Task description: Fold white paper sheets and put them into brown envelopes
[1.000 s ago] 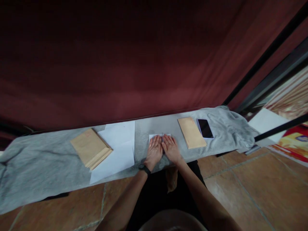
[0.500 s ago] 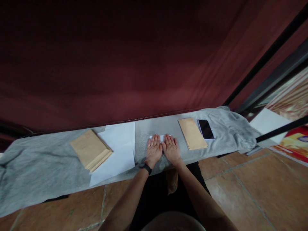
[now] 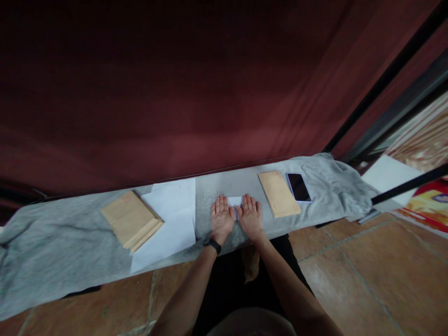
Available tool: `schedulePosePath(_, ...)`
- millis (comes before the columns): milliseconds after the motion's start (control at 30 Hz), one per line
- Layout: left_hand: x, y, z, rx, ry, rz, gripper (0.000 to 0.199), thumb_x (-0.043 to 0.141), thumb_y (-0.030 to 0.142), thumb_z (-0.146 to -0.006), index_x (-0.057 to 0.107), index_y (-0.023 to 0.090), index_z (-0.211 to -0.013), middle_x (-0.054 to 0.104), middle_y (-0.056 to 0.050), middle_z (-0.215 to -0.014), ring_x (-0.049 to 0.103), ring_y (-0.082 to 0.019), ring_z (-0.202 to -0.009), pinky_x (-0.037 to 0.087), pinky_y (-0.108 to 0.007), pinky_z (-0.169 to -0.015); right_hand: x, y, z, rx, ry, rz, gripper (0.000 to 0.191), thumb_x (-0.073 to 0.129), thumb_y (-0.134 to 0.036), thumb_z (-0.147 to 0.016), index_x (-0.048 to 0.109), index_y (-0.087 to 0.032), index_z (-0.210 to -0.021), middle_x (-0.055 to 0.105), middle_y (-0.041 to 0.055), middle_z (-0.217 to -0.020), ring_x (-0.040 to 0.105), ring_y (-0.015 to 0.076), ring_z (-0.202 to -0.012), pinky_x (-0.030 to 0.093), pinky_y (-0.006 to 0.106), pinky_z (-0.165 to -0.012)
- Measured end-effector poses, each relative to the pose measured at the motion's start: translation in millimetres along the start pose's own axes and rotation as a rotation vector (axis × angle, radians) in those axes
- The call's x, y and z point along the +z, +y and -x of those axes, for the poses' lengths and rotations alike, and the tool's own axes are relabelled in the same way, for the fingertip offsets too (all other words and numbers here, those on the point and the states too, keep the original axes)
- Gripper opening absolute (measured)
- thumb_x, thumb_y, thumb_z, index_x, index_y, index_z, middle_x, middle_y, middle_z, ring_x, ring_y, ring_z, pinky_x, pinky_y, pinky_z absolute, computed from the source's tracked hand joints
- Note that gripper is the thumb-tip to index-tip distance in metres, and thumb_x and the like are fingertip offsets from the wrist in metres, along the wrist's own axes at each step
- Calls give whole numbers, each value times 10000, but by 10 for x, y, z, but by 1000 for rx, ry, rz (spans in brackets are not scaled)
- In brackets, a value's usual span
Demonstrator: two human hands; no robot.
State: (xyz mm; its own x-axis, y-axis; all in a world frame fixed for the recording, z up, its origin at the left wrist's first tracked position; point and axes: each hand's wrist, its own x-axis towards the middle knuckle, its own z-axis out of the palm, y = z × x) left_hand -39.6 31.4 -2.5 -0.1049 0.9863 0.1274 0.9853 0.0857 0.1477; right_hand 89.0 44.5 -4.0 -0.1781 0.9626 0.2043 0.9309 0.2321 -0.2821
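A small folded piece of white paper (image 3: 235, 201) lies on the grey cloth, partly covered by both hands. My left hand (image 3: 221, 218) rests flat with its fingers stretched out over the paper's left part; a dark band circles that wrist. Flat on the right part of the paper is my right hand (image 3: 249, 217), its fingers also extended and the thumb near the paper's middle. A brown envelope (image 3: 279, 194) lies just right of my right hand.
Grey cloth (image 3: 70, 252) covers the long, narrow surface. On the left, a stack of brown envelopes (image 3: 131, 217) overlaps white paper sheets (image 3: 173, 214). A phone (image 3: 299, 187) lies beyond the single envelope. A dark red panel (image 3: 210, 116) stands behind; a black bar (image 3: 409, 186) is at right.
My left hand has slid slightly left along the paper, so the hands are farther apart and more of the white paper shows between them. The right hand has barely moved.
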Motion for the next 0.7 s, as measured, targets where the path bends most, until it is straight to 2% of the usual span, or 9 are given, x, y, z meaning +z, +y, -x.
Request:
schedulePosePath(300, 9, -10, 25, -61, 56, -12, 593, 248, 319, -1010, 315, 52, -1535, 317, -166, -1601, 241, -246, -1511, 179, -452, -1239, -2, 56, 4, 25, -8, -24, 574, 241, -358, -1054, 323, -71, -1544, 360, 187, -1578, 303, 315, -1466, 167, 533, -1182)
schedulePosePath(533, -37, -29, 55, -43, 51, 27, 790, 331, 583, -979, 264, 41, -1550, 293, -214, -1598, 225, -303, -1513, 182, -498, -1231, -36, 113, 27, 35, -3, -22, 551, 251, -322, -1049, 360, -74, -1529, 362, 172, -1581, 311, 327, -1459, 171, 540, -1177)
schedulePosePath(700, -52, -18, 73, -47, 61, 17, 806, 336, 605, -971, 265, 51, -1551, 290, -210, -1602, 234, -302, -1511, 170, -491, -1233, -65, 130, 39, 48, -11, -20, 545, 271, -310, -1042, 359, -90, -1533, 364, 162, -1583, 310, 317, -1462, 167, 523, -1181)
